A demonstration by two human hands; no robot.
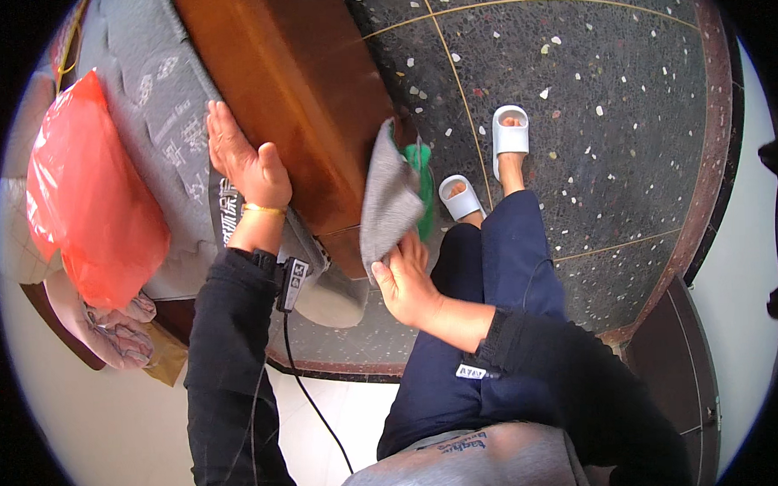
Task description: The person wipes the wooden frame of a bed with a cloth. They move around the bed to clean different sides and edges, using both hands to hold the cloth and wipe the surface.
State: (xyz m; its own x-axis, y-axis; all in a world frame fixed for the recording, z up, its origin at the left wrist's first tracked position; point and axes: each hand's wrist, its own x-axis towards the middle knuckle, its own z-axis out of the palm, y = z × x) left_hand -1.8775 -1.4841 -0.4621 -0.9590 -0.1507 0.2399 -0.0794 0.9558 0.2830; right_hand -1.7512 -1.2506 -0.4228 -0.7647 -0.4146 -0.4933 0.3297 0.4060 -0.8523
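Have the fingers (219, 125) of the left hand (251, 172) straight and pressed together, thumb set apart, palm down along the line between a grey printed mattress (144, 89) and a brown wooden bed panel (307, 100); cannot tell the exact contact under the palm. With the right hand (405, 287), pinch a grey cloth (391, 191) by its near end, thumb against its edge, the other fingers bent and partly hidden behind it. See the cloth hanging in a loose fold at the near right corner of the bed panel, with a bit of green material (424, 177) just beside it, too little in view to name. Wear a gold-coloured bracelet (264, 210) on the left wrist and, below it, a small strapped device (295, 280) with a black cable (306, 387) trailing down. To the left, find a red plastic bag (96, 197) lying on the mattress, and below the bag a bundle of pink patterned fabric (109, 330). Sit or stand, cannot tell which, in navy trousers (518, 247), with both feet in pale open-toed slippers (511, 138) on a dark speckled terrazzo floor (626, 149) crossed by thin yellow lines.
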